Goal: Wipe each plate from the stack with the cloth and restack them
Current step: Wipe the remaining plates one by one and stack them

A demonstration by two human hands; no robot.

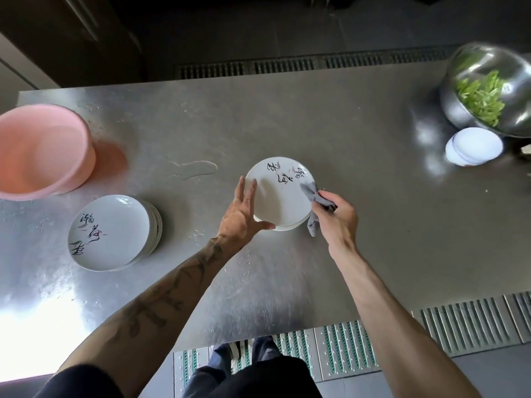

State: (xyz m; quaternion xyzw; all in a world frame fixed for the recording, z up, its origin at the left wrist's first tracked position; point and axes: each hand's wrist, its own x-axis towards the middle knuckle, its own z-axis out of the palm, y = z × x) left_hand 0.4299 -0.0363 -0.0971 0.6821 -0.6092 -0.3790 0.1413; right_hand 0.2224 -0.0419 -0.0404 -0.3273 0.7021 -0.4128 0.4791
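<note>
At the middle of the worktop [287, 124], just ahead of you, the plate [280, 193] lies flat on what looks like a few others, and both your hands are on it. Your left hand [241, 215] rests at its 9 o'clock rim, fingers straight and thumb spread along the near edge, holding nothing. Your right hand [334, 214] is clenched round the grey cloth [310, 191] at the 3 o'clock rim. The risk, as I judge it, is a sideways shove: press the cloth hard toward 9 o'clock and the glazed plate may skate on the one beneath, since flat fingers only steady it. The cloth's loose tail at 5 o'clock could also snag the rim. The other stack [112, 234] waits at 8 o'clock, well apart, with nothing between it and your left hand. A puddle [195, 168] lies at 11 o'clock between the plate and the pink basin [43, 150]; keep wiped plates out of it. The steel bowl [514, 116] of greens and the small white dishes [474, 146] sit far off at 2 o'clock.
</note>
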